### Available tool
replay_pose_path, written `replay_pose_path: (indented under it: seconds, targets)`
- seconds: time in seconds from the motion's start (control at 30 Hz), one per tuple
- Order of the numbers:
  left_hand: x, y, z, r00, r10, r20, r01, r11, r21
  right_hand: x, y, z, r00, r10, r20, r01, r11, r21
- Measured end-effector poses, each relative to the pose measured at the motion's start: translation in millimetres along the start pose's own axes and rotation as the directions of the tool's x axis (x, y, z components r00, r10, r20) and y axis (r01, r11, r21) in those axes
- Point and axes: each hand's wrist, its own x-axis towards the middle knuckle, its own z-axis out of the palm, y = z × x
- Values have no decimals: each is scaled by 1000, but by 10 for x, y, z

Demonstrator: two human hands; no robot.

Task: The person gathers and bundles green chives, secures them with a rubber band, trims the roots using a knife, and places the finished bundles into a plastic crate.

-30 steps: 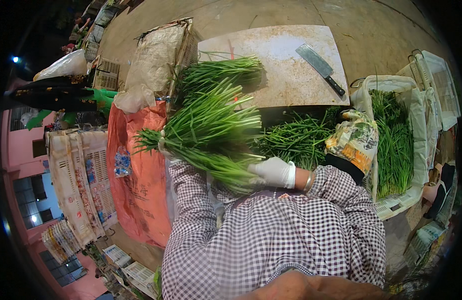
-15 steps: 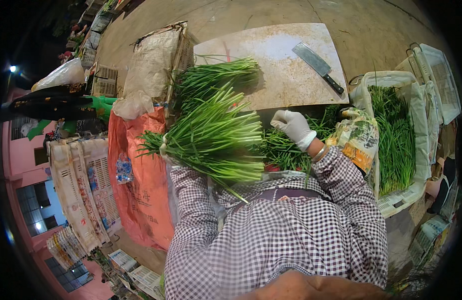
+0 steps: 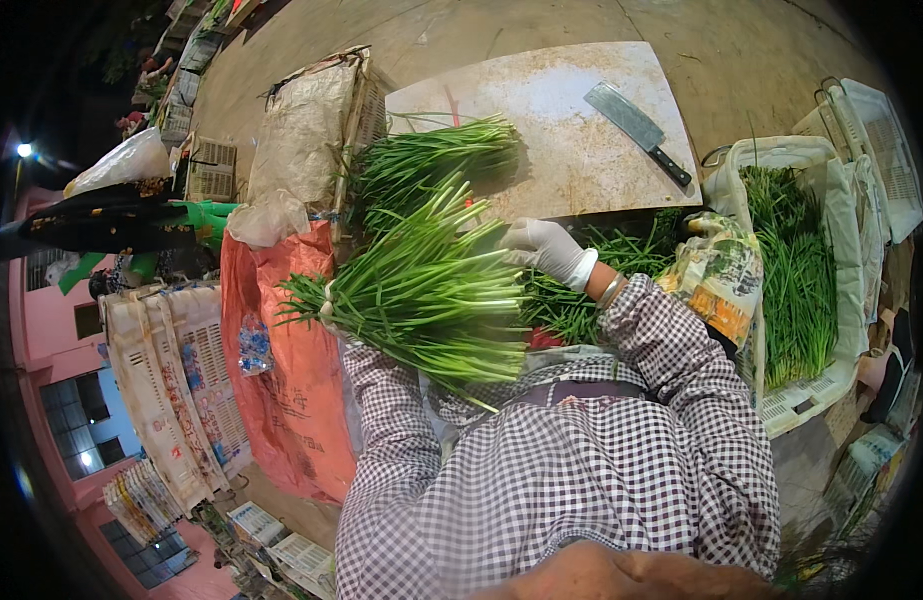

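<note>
A fanned bunch of garlic chives (image 3: 422, 285) spreads across in front of me, leaf tips to the left and pale stalk ends to the right. My left hand (image 3: 328, 303), in a white glove and mostly hidden by the leaves, is closed round its leafy part. My right hand (image 3: 552, 248), also white-gloved, has its fingers bent together at the upper pale stalk ends. What those fingertips pinch, if anything, is too small to see. Loose greens (image 3: 567, 300) lie under and beside the right wrist. Another chive pile (image 3: 437, 155) rests on the board's left edge.
Ahead, a cleaver (image 3: 632, 120) with a black handle lies on a stained white board (image 3: 552, 80). At right stands a white crate (image 3: 782, 150) full of greens, beside a printed plastic bag (image 3: 722, 265). An orange-red sack (image 3: 292, 420) and a cloth-covered crate (image 3: 307, 120) are at left.
My right hand has moved left, from above the loose greens to the stalk ends of the bunch. The left hand keeps the bunch in nearly the same place.
</note>
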Motion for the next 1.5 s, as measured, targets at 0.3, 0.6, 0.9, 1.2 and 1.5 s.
replay_pose_path:
  seconds: [0.3, 0.6, 0.9, 1.2, 1.5]
  targets:
    - [43, 110, 85, 1000, -1, 25, 0, 999, 39, -253, 167, -597, 958, 257, 131, -106, 737, -667]
    - [49, 145, 59, 999, 2, 32, -4, 999, 48, -409, -331, -178, 866, 343, 363, -420, 894, 157]
    - [31, 141, 12, 998, 36, 55, -38, 999, 36, -530, 119, -298, 895, 434, 104, -432, 901, -48]
    - [61, 144, -230, 984, 76, 162, -82, 996, 31, 592, -201, -309, 944, -199, -265, 103, 936, -336]
    - [-147, 172, 588, 992, 109, 57, -110, 994, 14, 475, -332, 132, 988, 156, -15, -151, 976, 158]
